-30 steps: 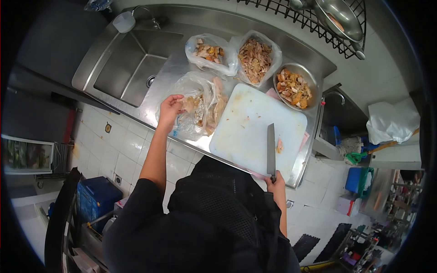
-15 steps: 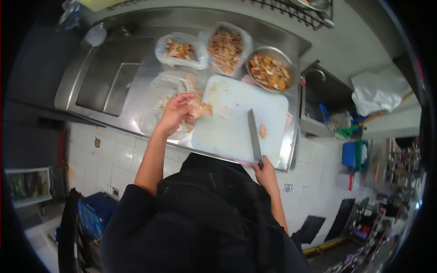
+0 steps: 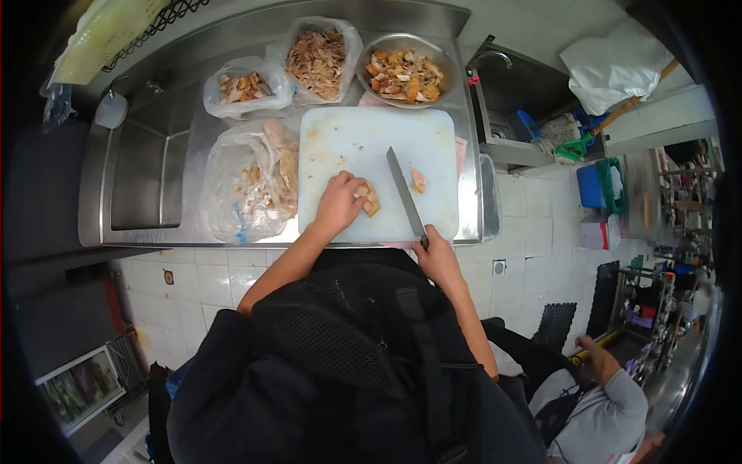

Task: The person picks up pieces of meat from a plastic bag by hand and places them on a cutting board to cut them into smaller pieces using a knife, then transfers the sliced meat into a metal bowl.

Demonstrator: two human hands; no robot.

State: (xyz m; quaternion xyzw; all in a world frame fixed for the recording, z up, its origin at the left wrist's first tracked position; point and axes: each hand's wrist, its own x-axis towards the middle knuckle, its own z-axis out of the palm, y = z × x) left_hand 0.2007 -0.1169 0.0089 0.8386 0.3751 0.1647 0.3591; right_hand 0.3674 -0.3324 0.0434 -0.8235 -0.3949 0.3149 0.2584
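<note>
Gripping knife [image 3: 406,192] in right hand [image 3: 436,255] and, within closed fingers of left hand [image 3: 340,201], meat [image 3: 372,208] on board [image 3: 332,135], probably light, soft, slippery and easily torn, so best pressed from above across its thickest part.

Matt plastic bd [image 3: 340,139] under L hand [image 3: 338,203]; smooth metal knife [image 3: 405,189] in R hand [image 3: 438,259]; glossy, crinkly plastic bag [image 3: 222,185] left of L hand; shiny metal bowl [image 3: 441,54] beyond R

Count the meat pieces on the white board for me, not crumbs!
2 I can see: one meat piece at the left hand, a smaller piece right of the knife. Fingers may hide more.
</note>
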